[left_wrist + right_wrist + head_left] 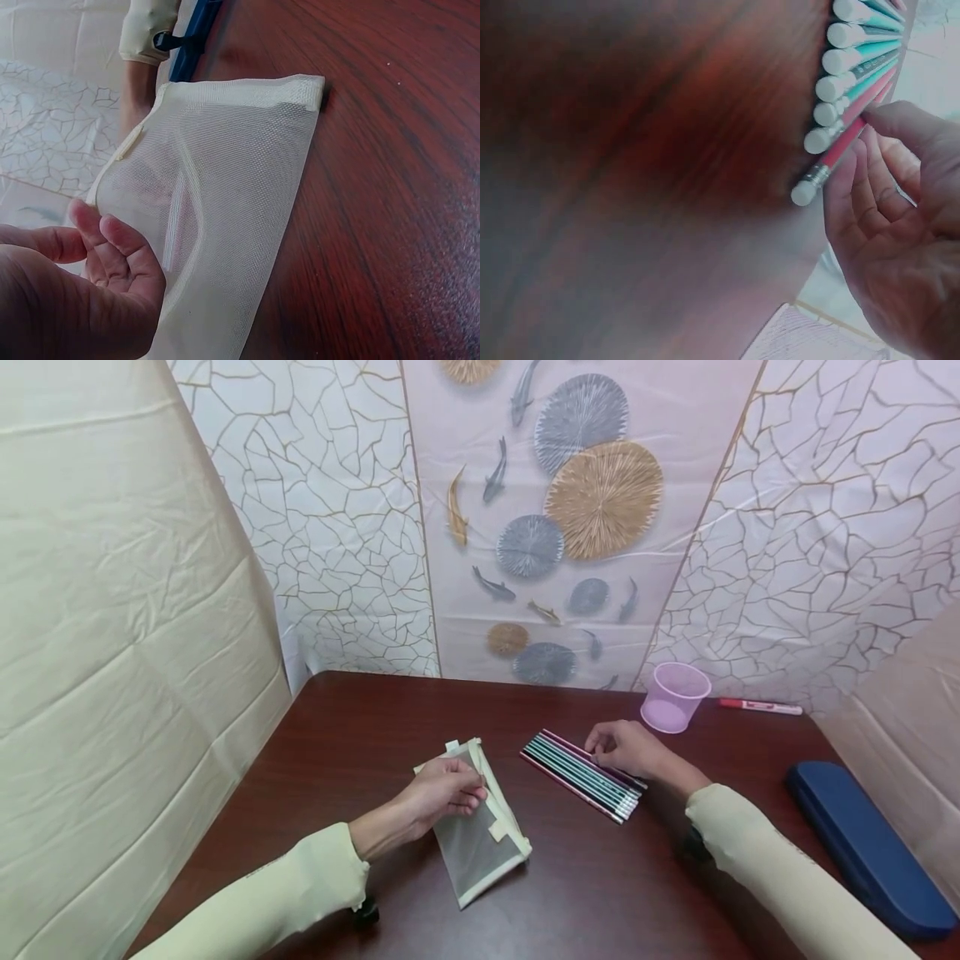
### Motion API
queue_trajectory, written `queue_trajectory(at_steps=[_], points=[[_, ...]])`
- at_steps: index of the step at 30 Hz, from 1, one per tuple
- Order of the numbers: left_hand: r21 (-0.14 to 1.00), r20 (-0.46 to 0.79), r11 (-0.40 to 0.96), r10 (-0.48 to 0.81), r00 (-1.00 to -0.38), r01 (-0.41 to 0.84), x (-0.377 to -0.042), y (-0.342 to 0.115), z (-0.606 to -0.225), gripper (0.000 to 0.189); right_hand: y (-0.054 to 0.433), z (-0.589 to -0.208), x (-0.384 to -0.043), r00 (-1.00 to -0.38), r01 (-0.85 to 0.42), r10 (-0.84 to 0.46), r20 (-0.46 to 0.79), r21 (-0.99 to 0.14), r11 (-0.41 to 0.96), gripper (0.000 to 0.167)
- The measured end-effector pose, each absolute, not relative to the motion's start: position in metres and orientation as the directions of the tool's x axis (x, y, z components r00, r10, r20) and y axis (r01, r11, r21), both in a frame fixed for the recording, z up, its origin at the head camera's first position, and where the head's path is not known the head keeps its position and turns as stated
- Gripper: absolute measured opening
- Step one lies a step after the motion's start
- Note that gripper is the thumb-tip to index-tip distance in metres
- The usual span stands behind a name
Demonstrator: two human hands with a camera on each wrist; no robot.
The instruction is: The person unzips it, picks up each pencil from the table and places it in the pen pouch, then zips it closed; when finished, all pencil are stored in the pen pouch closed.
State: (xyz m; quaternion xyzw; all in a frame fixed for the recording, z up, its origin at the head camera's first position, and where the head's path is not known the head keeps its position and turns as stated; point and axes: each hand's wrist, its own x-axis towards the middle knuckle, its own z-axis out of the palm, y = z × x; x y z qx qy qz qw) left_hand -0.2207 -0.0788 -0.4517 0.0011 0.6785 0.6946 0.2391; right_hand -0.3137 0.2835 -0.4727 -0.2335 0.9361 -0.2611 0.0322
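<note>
My left hand point(450, 789) pinches the zippered edge of a cream mesh pouch point(474, 852) between thumb and fingers. In the left wrist view the pouch point(247, 165) has its mouth edge lifted and bowed apart, and its lower corner lies near the wood. To the right, my right hand point(628, 749) reaches over a slanted row of pencils point(576, 774), mostly green with red ones at the sides. Up close in the right wrist view, thumb and fingers pinch the outermost red pencil point(846, 142); white erasers line up beside it.
Behind my right hand stands a pink cup point(673, 706), with a red and white marker point(761, 706) lying beside it. A long blue case point(870, 852) is at the right edge of the dark wooden table point(337, 718). Patterned sheets hang behind.
</note>
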Motion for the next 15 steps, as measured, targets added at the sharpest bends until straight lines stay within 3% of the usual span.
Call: queue_trajectory(at_steps=[7, 15], points=[[0.95, -0.305, 0.046, 0.34, -0.89, -0.308, -0.221, -0.075, -0.453, 0.008, 0.278, -0.462, -0.319, -0.875, -0.444, -0.484, 0.009, -0.414, 0.794, 0.013], [0.95, -0.307, 0.047, 0.326, -0.894, -0.309, -0.221, -0.075, -0.453, 0.006, 0.274, -0.46, -0.322, -0.891, -0.395, -0.45, -0.059, -0.386, 0.833, 0.016]])
